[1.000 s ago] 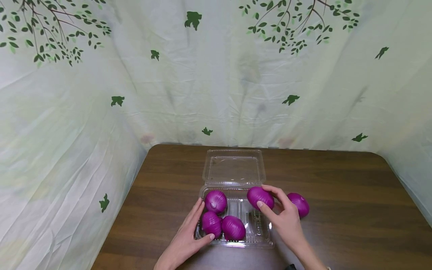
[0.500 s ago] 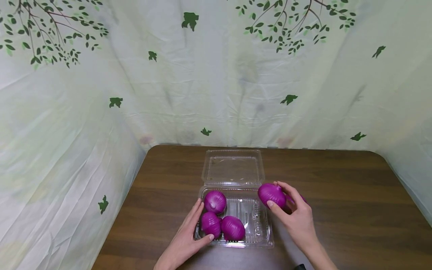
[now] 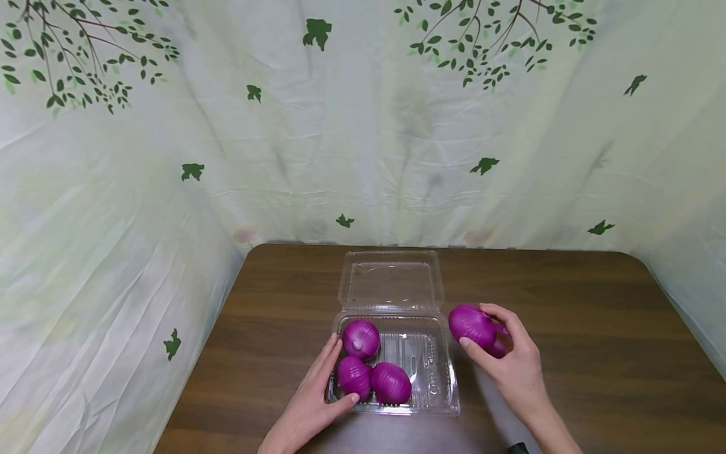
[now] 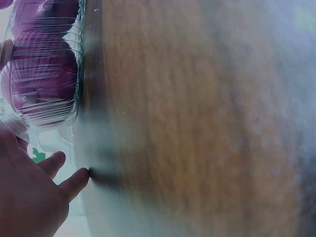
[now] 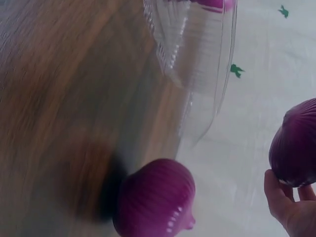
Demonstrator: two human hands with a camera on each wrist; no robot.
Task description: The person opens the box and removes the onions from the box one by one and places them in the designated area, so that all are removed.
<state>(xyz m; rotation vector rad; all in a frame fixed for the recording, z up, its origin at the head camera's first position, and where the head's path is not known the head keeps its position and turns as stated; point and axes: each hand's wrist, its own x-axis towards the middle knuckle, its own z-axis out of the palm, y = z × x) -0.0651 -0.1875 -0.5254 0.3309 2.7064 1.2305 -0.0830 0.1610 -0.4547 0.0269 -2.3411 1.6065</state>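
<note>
In the head view my right hand (image 3: pixel 513 366) grips a red onion (image 3: pixel 469 325) between thumb and fingers, just right of the clear plastic clamshell box (image 3: pixel 422 343). The right wrist view shows this onion (image 5: pixel 296 148) held up above the table. A second onion (image 5: pixel 155 197) lies on the table there; in the head view it is mostly hidden behind the held one. Three onions (image 3: pixel 391 383) sit in the left part of the box. My left hand (image 3: pixel 311 397) rests against the box's left side with straight fingers, its thumb at the near left corner.
The box's clear lid (image 3: pixel 391 277) lies folded back toward the far edge of the brown wooden table (image 3: pixel 590 328). A pale cloth printed with leaves (image 3: pixel 363 126) hangs behind and beside the table.
My right hand has moved right with its onion, from over the right part of the box to beside it. The left hand and the three onions in the box stay put.
</note>
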